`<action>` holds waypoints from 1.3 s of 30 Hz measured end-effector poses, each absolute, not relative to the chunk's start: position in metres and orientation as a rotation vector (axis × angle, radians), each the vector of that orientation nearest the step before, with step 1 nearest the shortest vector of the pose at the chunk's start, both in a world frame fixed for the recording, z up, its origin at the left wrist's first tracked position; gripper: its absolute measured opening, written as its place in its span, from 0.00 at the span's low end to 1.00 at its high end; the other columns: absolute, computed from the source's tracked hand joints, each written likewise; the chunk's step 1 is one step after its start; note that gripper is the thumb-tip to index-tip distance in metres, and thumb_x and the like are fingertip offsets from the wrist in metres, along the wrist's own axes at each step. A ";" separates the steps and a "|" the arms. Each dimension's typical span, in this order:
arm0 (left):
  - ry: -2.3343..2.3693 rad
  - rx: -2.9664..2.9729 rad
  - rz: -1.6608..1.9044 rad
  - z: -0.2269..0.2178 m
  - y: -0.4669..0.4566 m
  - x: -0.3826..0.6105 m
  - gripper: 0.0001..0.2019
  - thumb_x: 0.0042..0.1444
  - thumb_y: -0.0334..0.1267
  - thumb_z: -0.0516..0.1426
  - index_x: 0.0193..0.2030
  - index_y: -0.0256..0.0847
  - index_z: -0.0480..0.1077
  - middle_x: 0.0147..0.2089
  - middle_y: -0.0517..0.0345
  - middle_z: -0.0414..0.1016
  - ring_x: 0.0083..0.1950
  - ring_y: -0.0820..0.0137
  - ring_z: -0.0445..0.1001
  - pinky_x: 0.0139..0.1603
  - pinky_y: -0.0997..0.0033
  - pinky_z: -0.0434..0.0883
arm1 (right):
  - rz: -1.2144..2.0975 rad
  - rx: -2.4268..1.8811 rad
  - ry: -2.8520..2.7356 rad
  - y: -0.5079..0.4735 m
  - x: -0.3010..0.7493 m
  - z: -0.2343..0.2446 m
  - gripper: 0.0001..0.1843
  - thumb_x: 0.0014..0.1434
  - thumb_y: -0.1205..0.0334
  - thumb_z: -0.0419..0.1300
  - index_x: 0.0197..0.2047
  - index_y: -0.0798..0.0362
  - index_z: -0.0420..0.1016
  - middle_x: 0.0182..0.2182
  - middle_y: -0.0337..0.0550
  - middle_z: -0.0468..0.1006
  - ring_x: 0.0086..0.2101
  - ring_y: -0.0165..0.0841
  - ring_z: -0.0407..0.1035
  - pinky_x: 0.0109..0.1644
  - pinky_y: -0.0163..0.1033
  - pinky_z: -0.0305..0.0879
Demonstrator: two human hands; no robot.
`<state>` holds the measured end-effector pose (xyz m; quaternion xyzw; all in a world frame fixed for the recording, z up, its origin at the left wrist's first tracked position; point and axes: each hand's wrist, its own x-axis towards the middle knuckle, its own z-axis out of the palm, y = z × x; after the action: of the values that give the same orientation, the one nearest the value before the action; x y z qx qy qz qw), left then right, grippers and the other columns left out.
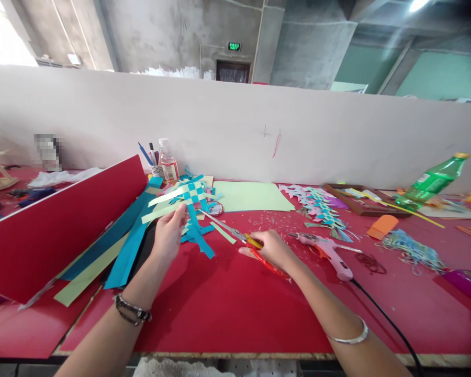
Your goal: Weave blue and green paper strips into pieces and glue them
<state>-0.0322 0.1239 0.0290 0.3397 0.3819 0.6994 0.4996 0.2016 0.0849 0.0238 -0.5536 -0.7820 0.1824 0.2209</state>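
A red table top point(227, 309) is stretching across in front of the person, and paper scraps are lying scattered over its middle. A plain white partition point(259, 131) is running along its far edge. Bare concrete walls are rising beyond it, and a green exit sign point(234, 46) is glowing over a dark doorway. At the left a red board point(63, 230) is leaning at a slant, with long teal strips point(129, 235) fanning out beside it. A pale green sheet point(251, 196) is lying flat near the partition, and a small clear bottle point(168, 162) is standing to its left. Toward the right a pink glue gun point(329, 251) is resting on the table with its black cord trailing off, and a green plastic bottle point(432, 183) is lying on its side farther back.

The woven paper piece point(188, 196) is hanging just above the table, left of centre. It is a checkered weave of teal and pale green strips, with loose ends sticking out on all sides. The left hand point(168, 233) is pinching it at its lower left edge, fingers closed on the strips. The right hand point(272, 248) is gripping red-handled scissors point(243, 241) low over the table, and their blades are pointing up and left toward the weave, the tips just beneath it.
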 end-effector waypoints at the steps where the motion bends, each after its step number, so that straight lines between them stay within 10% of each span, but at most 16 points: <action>1: 0.924 0.798 1.689 0.028 0.125 -0.033 0.12 0.38 0.42 0.62 0.23 0.35 0.69 0.20 0.64 0.67 0.23 0.80 0.64 0.25 0.81 0.61 | 0.500 -1.528 -2.167 0.085 0.202 0.024 0.18 0.46 0.47 0.54 0.19 0.54 0.61 0.15 0.32 0.55 0.18 0.23 0.48 0.21 0.30 0.41; 14: 0.789 0.715 1.697 0.029 0.126 -0.035 0.10 0.41 0.40 0.62 0.31 0.39 0.70 0.30 0.60 0.74 0.31 0.75 0.72 0.29 0.79 0.67 | 0.527 -1.496 -2.325 0.075 0.196 0.032 0.21 0.48 0.44 0.54 0.36 0.53 0.59 0.32 0.43 0.66 0.30 0.31 0.62 0.30 0.34 0.53; 39: 0.855 0.752 1.675 0.030 0.122 -0.031 0.12 0.41 0.42 0.61 0.31 0.38 0.70 0.30 0.60 0.75 0.30 0.74 0.73 0.27 0.79 0.67 | 0.493 -1.432 -2.356 0.081 0.194 0.030 0.19 0.46 0.45 0.57 0.28 0.54 0.62 0.26 0.37 0.64 0.25 0.26 0.56 0.27 0.31 0.48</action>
<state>-0.0309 0.1221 0.0295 0.3150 0.3580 0.7015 0.5296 0.1942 0.0809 0.0305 -0.5038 -0.8291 0.1734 0.1694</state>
